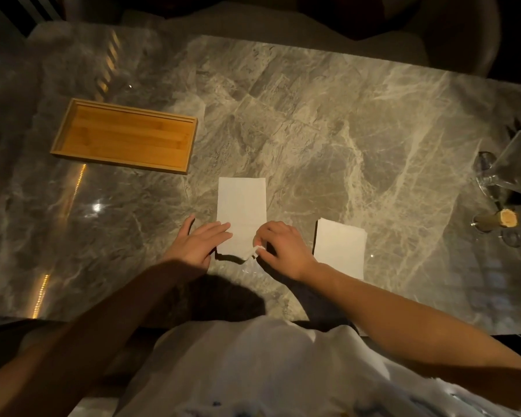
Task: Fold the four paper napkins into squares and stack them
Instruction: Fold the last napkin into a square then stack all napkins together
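A white paper napkin (242, 206) lies as a long rectangle on the marble table, its long side running away from me. My left hand (199, 242) rests flat on its near left part, fingers spread. My right hand (283, 249) pinches the napkin's near right corner between thumb and fingers, and that corner is lifted and curled off the table. To the right lies a stack of white napkins (340, 248), partly hidden by my right forearm.
An empty wooden tray (73, 114) sits at the back left. Clear glassware (506, 167) and a cork-topped item (507, 218) stand at the right edge of the grey marble table (343, 130). Chairs stand beyond the far edge.
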